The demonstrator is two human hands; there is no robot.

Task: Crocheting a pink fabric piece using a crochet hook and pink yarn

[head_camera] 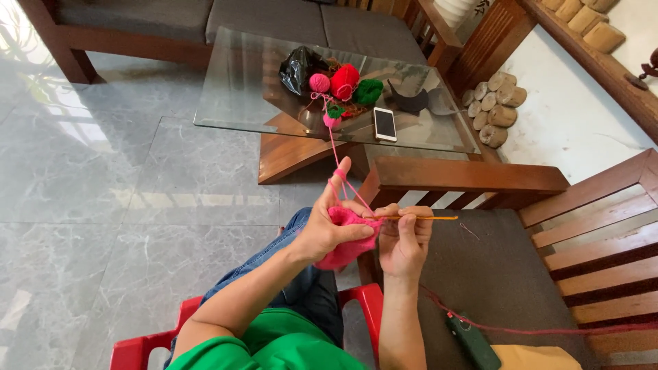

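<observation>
My left hand (pixel 329 223) holds a pink crocheted piece (pixel 348 240) between thumb and fingers, with pink yarn (pixel 334 144) looped over the raised index finger. The strand runs up to the glass table. My right hand (pixel 404 236) grips an orange crochet hook (pixel 425 218), its tip at the edge of the pink piece. The two hands touch at the work, above my knee in blue jeans.
A glass coffee table (pixel 233 103) carries pink (pixel 319 83), red (pixel 345 80) and green (pixel 368 91) yarn balls, a black bag (pixel 298 67) and a white phone (pixel 384 124). A wooden bench (pixel 480 274) stands at my right with a green tool (pixel 473 341). I sit on a red chair (pixel 137 349).
</observation>
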